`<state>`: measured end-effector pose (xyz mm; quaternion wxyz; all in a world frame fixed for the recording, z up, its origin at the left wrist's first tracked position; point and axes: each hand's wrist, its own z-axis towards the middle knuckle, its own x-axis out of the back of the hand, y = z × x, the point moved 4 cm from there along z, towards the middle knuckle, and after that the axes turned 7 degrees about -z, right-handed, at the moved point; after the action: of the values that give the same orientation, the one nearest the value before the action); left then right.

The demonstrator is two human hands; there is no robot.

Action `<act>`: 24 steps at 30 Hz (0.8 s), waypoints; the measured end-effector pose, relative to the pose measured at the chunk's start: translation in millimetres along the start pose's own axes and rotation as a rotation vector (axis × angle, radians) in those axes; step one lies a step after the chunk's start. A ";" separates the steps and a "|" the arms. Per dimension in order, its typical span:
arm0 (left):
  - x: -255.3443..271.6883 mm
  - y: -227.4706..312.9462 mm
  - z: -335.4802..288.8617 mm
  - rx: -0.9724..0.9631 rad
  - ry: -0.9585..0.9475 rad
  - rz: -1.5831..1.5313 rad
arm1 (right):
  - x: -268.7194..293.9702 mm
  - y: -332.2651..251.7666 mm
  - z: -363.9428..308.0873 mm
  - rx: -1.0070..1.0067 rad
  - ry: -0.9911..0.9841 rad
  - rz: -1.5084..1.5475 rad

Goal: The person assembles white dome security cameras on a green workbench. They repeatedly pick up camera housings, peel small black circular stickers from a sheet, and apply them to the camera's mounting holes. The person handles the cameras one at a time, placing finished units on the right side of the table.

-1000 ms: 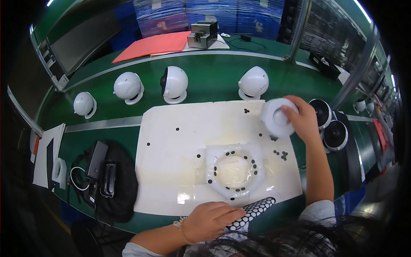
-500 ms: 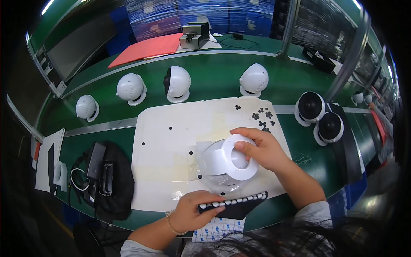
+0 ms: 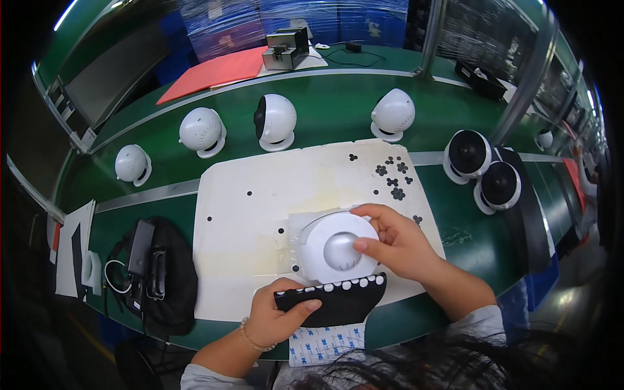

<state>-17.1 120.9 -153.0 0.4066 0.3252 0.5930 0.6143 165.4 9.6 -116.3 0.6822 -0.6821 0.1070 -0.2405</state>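
My right hand (image 3: pixel 404 246) grips the rim of a white ring-shaped base (image 3: pixel 314 252), thumb at its inner edge and fingers over the far side. The base belongs to a rounded white device, mostly hidden under it, lying on clear plastic (image 3: pixel 296 224) on a pale mat (image 3: pixel 237 244). In my left hand (image 3: pixel 276 316), pinched between thumb and fingers, is a black sheet (image 3: pixel 344 304). White round dots line its upper edge, close beside the base. Below the sheet hangs a white backing sheet (image 3: pixel 325 348) with blue print.
Small black discs (image 3: pixel 249 193) and black disc clusters (image 3: pixel 398 194) lie on the mat. White rounded devices (image 3: pixel 276 123) stand behind it, and two with black fronts (image 3: pixel 500 185) at right. A black bag (image 3: pixel 172 279) with a power adapter (image 3: pixel 141 247) sits at left. A metal fixture (image 3: pixel 286 51) stands far back.
The white base has tipped so that its ring faces up toward me. The black sheet has come up against its near side, showing more of its face. My view has shifted slightly.
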 end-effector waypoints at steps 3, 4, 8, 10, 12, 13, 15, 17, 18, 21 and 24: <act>-0.8 2.5 1.4 0.018 0.035 -0.005 | 16.8 -10.7 -4.3 0.382 0.274 -0.476; 5.1 4.0 -1.9 0.021 0.046 -0.018 | 8.1 -20.9 -10.5 0.468 0.188 -0.509; 13.9 2.1 -7.3 -0.111 0.047 0.058 | -21.4 -45.1 -30.1 0.686 -0.037 -0.683; 17.4 3.5 -10.0 -0.147 0.065 0.053 | -31.1 -39.2 -30.3 0.719 -0.037 -0.770; 18.2 6.5 -11.2 -0.142 0.081 0.116 | -33.1 -40.7 -30.5 0.723 0.017 -0.724; 18.2 8.4 -11.1 -0.139 0.094 0.147 | -32.2 -40.9 -30.2 0.708 0.010 -0.725; 19.3 12.2 -11.3 -0.088 0.083 0.201 | -32.1 -42.3 -30.5 0.754 -0.001 -0.768; 20.5 12.9 -11.6 -0.067 0.071 0.236 | -33.9 -44.9 -32.0 0.877 -0.009 -0.854; 22.3 13.3 -12.6 -0.074 0.068 0.246 | -35.9 -47.3 -33.1 0.898 0.021 -0.890; 25.1 13.5 -12.5 -0.085 0.060 0.240 | -40.4 -53.6 -37.9 0.982 0.067 -0.953; 30.0 7.9 -16.9 -0.043 0.088 0.194 | -35.1 -55.7 -40.7 1.009 0.043 -0.853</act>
<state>-46.6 139.9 -149.1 0.3256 0.3451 0.5626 0.6771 105.7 -7.0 -69.9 0.7607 -0.2562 -0.2850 -0.5239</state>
